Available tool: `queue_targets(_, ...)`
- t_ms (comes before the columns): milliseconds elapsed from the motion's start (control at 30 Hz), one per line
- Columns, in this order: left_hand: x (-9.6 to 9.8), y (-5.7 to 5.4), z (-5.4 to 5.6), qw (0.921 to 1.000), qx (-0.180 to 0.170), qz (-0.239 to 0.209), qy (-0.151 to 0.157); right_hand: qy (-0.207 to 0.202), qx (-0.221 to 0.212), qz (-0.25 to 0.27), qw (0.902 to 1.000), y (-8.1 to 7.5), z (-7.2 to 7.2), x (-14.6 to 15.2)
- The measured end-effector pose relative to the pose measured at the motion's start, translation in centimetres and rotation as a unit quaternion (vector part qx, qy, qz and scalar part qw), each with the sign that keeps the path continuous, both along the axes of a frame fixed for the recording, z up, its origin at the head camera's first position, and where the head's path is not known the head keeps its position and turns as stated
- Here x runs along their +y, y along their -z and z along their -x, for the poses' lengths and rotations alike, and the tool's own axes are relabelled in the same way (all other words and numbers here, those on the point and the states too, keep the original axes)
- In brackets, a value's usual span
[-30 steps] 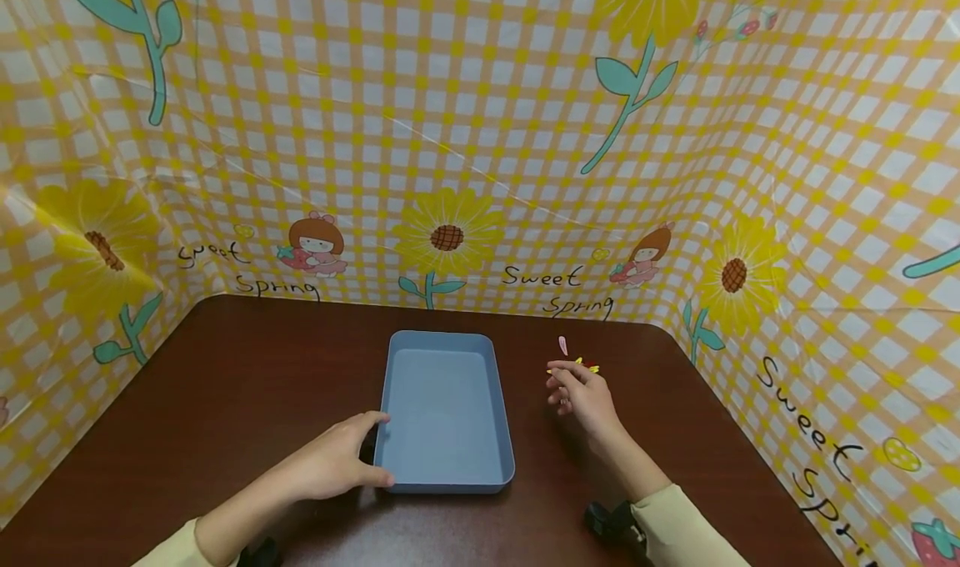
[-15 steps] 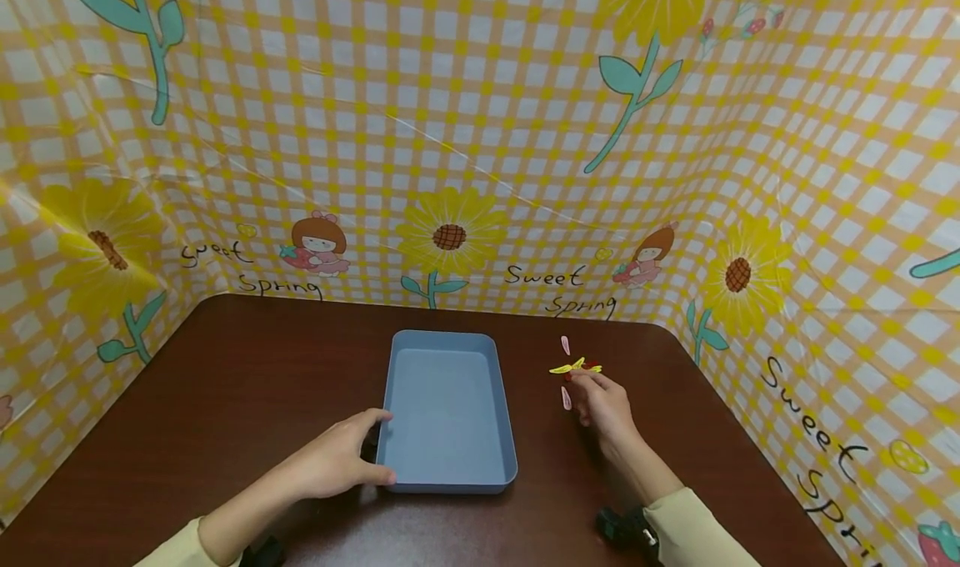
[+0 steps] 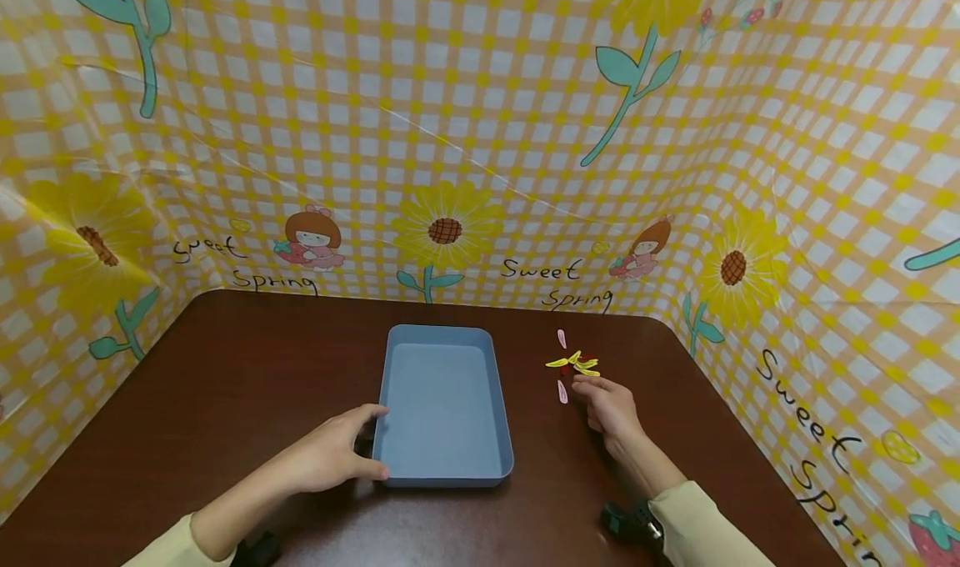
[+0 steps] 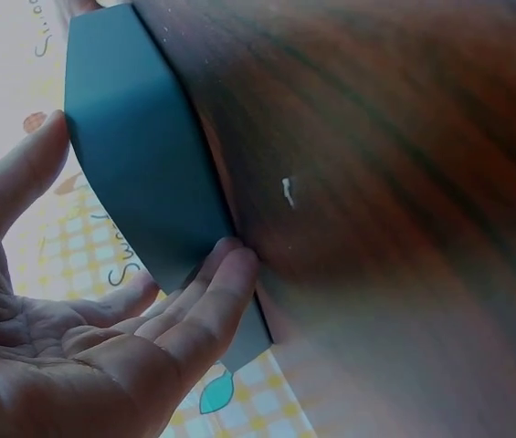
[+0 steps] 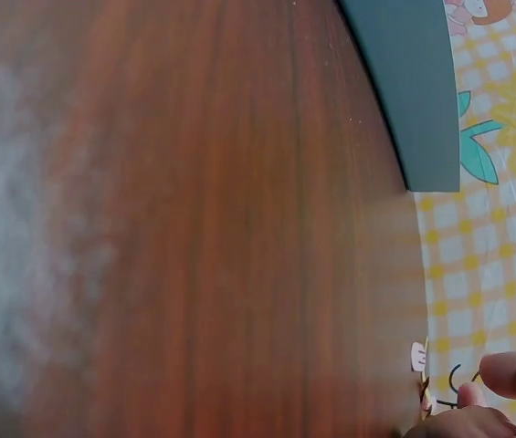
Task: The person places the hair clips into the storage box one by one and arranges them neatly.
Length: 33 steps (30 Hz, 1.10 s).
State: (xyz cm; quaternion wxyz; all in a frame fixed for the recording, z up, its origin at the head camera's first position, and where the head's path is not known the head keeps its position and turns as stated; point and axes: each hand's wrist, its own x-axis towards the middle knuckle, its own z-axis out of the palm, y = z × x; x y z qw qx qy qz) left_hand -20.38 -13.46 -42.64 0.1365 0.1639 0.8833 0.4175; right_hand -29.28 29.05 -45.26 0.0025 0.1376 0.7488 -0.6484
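A blue-grey rectangular tray (image 3: 442,413) stands on the dark table. My left hand (image 3: 333,454) grips its left side near the front corner, thumb and index finger at the rim. In the left wrist view, other fingers (image 4: 226,283) press the outer wall (image 4: 143,137). Right of the tray lies a small pile of snap hair clips: several yellow clips (image 3: 557,363) with red ones (image 3: 564,371) among them. Pink hair clips lie above (image 3: 562,338) and below (image 3: 562,392) the pile. My right hand (image 3: 613,413) is loosely bent, fingertips right by the lowest yellow clip, nothing visibly held.
Brown wooden table (image 3: 277,367) surrounds the tray and clips. A checked sunflower cloth (image 3: 480,133) rises behind the table and along both sides. Dark devices sit at both wrists, the right one (image 3: 630,521) low over the table.
My right hand came down from over the hair clips and drew back to the right, uncovering the lower pink clip and more yellow ones. My left hand keeps its place on the tray.
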Motion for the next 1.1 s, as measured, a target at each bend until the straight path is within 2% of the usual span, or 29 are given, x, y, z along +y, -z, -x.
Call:
queue_targets(267,0.0,0.0,0.3,0.9999,0.012,-0.001,-0.004,-0.011,-0.003,-0.058,0.9982,0.3,0.2,-0.1)
queue_targets(533,-0.1,0.4,0.1,1.0000,0.008,-0.003,-0.004,-0.013,-0.005,-0.127,0.9918,0.7,0.0,-0.5)
queue_targets(767,0.0,0.4,0.0,0.9999,0.008,-0.007,-0.003,-0.005,-0.004,-0.199,0.9800,0.5,0.1,-0.9)
queue_targets(900,0.0,0.4,0.1,0.9999,0.011,-0.007,-0.002,-0.003,-0.005,-0.219,0.9758,0.6,0.3,-1.0)
queue_targets(1100,0.0,0.6,0.1,0.9999,0.009,-0.006,-0.002,-0.017,-0.019,-0.217,0.9758,0.7,0.8,-0.7)
